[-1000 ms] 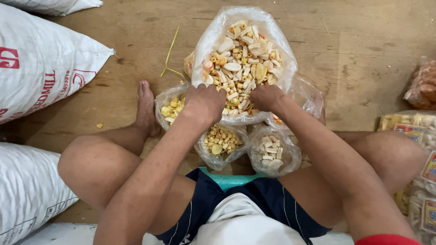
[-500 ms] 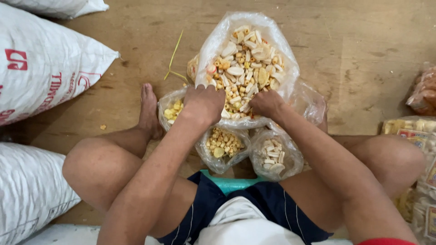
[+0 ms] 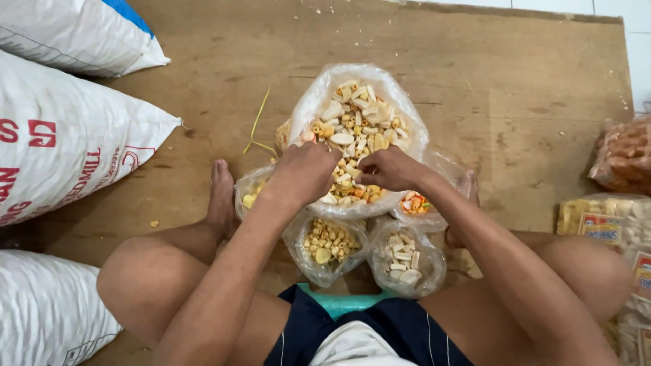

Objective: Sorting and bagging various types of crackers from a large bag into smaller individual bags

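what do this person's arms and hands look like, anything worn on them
Both forearms are bare, with no gloves, watch, rings or bracelets visible on the left hand or the right hand. Only a sliver of red sleeve shows at the right upper arm, at the frame's bottom edge.

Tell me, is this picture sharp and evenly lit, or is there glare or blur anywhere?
Head view: soft, even light with faint shadows; the left hand, right hand and mixed snacks look sharp; slight sheen on the clear plastic bag; the white sacks and packets at the edges are cut off.
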